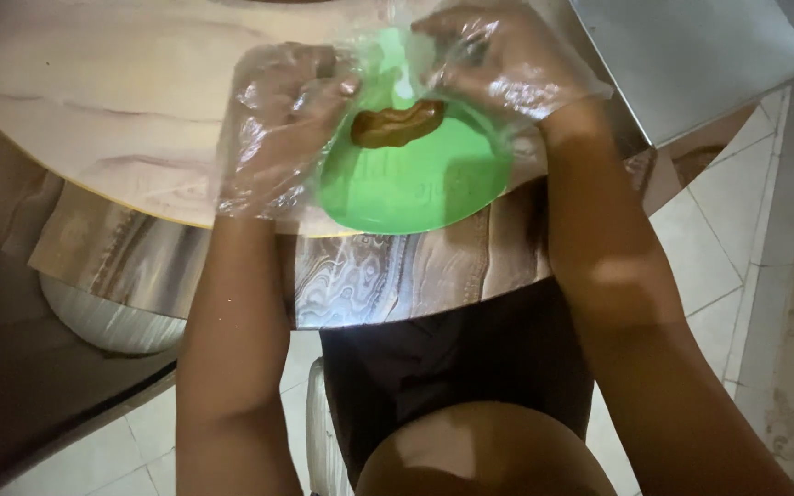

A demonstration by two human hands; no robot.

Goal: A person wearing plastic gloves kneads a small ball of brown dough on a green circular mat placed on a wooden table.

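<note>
A green plate (415,188) sits near the front edge of a round marble-patterned table (94,119). On it lies a brown, glossy piece of food (395,124). Both hands wear clear plastic gloves. My left hand (282,119) rests at the plate's left rim, its fingertips touching the left end of the brown food. My right hand (498,60) is at the plate's far right side, fingers curled on a thin clear plastic sheet (388,46) that lies over the far part of the plate.
The table's lower marbled tier (379,276) juts toward me above my lap. A grey metal surface (691,55) stands at the upper right. White floor tiles (719,230) lie to the right, and a white round seat (107,317) sits under the table at left.
</note>
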